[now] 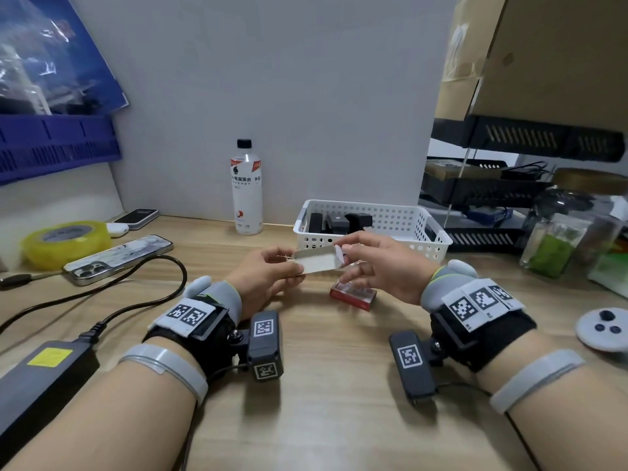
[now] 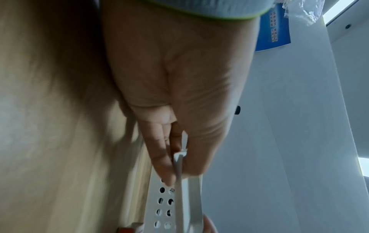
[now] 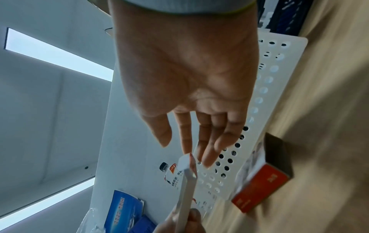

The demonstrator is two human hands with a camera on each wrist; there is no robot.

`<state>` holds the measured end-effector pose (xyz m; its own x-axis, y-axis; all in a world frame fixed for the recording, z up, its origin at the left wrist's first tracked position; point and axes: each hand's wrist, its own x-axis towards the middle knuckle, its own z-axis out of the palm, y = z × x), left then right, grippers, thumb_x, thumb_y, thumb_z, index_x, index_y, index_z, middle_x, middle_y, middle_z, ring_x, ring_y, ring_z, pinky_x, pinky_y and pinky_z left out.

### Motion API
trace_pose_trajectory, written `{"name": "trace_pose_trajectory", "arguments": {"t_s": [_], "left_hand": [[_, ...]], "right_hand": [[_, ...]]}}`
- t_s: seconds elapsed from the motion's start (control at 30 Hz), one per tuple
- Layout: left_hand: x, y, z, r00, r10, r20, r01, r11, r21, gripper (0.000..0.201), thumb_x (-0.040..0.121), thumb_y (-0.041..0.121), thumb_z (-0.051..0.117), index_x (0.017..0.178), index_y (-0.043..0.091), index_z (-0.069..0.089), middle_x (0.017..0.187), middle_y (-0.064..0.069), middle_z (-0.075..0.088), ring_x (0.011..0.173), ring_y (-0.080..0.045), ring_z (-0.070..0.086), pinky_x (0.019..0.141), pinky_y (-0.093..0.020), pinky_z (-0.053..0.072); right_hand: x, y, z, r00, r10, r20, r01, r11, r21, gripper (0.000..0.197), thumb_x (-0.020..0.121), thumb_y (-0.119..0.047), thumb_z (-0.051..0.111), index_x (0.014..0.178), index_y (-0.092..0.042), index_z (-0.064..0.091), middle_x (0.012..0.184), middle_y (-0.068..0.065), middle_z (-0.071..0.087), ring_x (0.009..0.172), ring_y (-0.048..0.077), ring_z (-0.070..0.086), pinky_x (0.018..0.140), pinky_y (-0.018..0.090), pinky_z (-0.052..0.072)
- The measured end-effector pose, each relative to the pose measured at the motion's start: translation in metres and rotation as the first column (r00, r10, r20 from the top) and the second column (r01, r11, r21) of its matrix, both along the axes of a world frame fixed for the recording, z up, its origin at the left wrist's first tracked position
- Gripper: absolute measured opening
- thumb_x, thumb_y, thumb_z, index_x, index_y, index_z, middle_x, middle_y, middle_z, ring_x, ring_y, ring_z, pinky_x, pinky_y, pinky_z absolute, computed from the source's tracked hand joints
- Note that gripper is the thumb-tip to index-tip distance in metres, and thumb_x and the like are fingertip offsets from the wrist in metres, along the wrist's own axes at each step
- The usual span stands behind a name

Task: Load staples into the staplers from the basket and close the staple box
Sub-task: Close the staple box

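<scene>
Two hands hold one small white cardboard tray (image 1: 317,263), which looks like the inner drawer of the staple box, in the air above the counter (image 1: 323,385) just in front of the white basket (image 1: 401,232). The left hand (image 1: 263,278) pinches the tray's left end between thumb and fingers. The right hand (image 1: 380,266) is at the right end by a raised end flap; its fingers look mostly straight in the wrist view, so whether it grips the flap or only touches it I cannot tell. The red sleeve (image 1: 353,295) of the box lies on the counter beneath the right hand. Dark staplers (image 1: 339,220) sit in the basket.

The tray is thin card held only at its ends. My worry is that a tilt or a squeeze lets staple strips slide out or break up, and a bent flap could jam when the tray goes back into the sleeve.

Whether any staples lie in the tray is hidden from every view. How many staplers the basket holds is unclear too. A bottle (image 1: 246,192) stands behind, a phone (image 1: 119,258) and a tape roll (image 1: 66,243) to the left.
</scene>
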<state>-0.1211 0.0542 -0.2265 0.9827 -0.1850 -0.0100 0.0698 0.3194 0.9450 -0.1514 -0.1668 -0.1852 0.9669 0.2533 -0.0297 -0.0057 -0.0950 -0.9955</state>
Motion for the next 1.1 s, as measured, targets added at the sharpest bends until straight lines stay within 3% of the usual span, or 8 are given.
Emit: {"name": "trace_pose_trajectory", "arguments": {"t_s": [0.1,0.2,0.4,0.63,0.73,0.83,0.97,1.1], "left_hand": [[-0.002,-0.007,-0.001,1.0,0.013,0.02,-0.012,1.0,-0.022,0.024,0.081,-0.016,0.065,0.101,-0.002,0.061,0.095,-0.018,0.066,0.076,-0.024,0.072,0.066,-0.023,0.06],[-0.006,-0.011,-0.001,0.998,-0.034,0.059,0.037,0.998,-0.052,0.029,0.082,-0.005,0.069,0.11,-0.007,0.063,0.107,-0.021,0.069,0.094,-0.026,0.07,0.077,-0.024,0.06],[-0.007,-0.009,-0.003,0.982,-0.175,0.069,0.179,0.982,-0.065,0.048,0.084,-0.016,0.059,0.128,0.003,0.061,0.119,-0.017,0.068,0.098,-0.019,0.07,0.082,-0.02,0.057],[-0.011,-0.011,-0.002,0.979,-0.155,0.131,0.155,0.988,0.011,0.049,0.071,0.001,0.074,0.12,0.006,0.068,0.118,-0.02,0.068,0.102,-0.023,0.068,0.084,-0.026,0.057],[-0.013,-0.012,-0.002,0.972,-0.172,0.159,0.164,0.984,0.064,0.049,0.07,0.006,0.079,0.119,0.009,0.07,0.122,-0.027,0.065,0.102,-0.026,0.068,0.088,-0.029,0.056],[-0.016,-0.017,-0.003,0.952,-0.215,0.216,0.195,0.974,0.111,0.045,0.073,0.007,0.079,0.116,0.014,0.072,0.113,-0.019,0.072,0.104,-0.026,0.068,0.093,-0.032,0.055],[-0.017,-0.021,-0.002,0.933,-0.213,0.291,0.162,0.969,0.188,0.037,0.08,0.008,0.078,0.116,0.015,0.073,0.109,-0.012,0.075,0.102,-0.022,0.07,0.092,-0.031,0.055],[-0.011,-0.018,-0.004,0.963,-0.128,0.238,0.093,0.984,0.154,0.037,0.075,0.008,0.081,0.111,0.011,0.075,0.111,-0.015,0.073,0.099,-0.02,0.07,0.086,-0.025,0.055]], "right_hand": [[0.0,0.006,-0.008,1.0,0.001,-0.022,0.002,0.994,0.108,0.025,0.099,-0.005,0.058,0.124,-0.005,0.056,0.09,0.013,0.062,0.069,0.02,0.068,0.068,0.032,0.061],[0.001,0.01,-0.012,1.0,-0.025,-0.016,0.027,0.987,0.16,0.023,0.098,0.003,0.057,0.12,-0.004,0.059,0.087,0.009,0.062,0.068,0.017,0.067,0.07,0.03,0.061],[0.004,0.009,-0.015,0.998,-0.063,-0.014,0.065,0.972,0.228,0.028,0.099,-0.005,0.058,0.123,0.009,0.061,0.085,0.009,0.067,0.065,0.012,0.067,0.065,0.021,0.061],[0.005,0.008,-0.015,0.992,-0.055,-0.109,0.083,0.96,0.268,0.028,0.105,-0.005,0.045,0.123,0.006,0.063,0.095,0.018,0.069,0.067,0.015,0.07,0.061,0.022,0.061],[0.004,0.008,-0.016,0.994,-0.051,-0.098,0.075,0.961,0.268,0.026,0.103,-0.004,0.049,0.124,0.005,0.062,0.091,0.018,0.07,0.066,0.016,0.071,0.063,0.025,0.062],[0.004,0.011,-0.017,0.995,-0.04,-0.094,0.065,0.957,0.283,0.019,0.1,-0.004,0.057,0.118,0.0,0.061,0.089,0.02,0.068,0.068,0.021,0.071,0.059,0.026,0.061],[0.004,0.015,-0.017,0.998,-0.047,-0.041,0.054,0.982,0.183,0.018,0.096,-0.01,0.064,0.113,-0.006,0.058,0.08,0.008,0.066,0.06,0.013,0.064,0.058,0.024,0.058],[0.008,0.005,-0.011,0.976,-0.184,0.119,0.201,0.968,-0.152,0.021,0.094,-0.023,0.069,0.108,-0.008,0.064,0.087,0.006,0.064,0.055,0.005,0.055,0.047,0.016,0.043]]}}
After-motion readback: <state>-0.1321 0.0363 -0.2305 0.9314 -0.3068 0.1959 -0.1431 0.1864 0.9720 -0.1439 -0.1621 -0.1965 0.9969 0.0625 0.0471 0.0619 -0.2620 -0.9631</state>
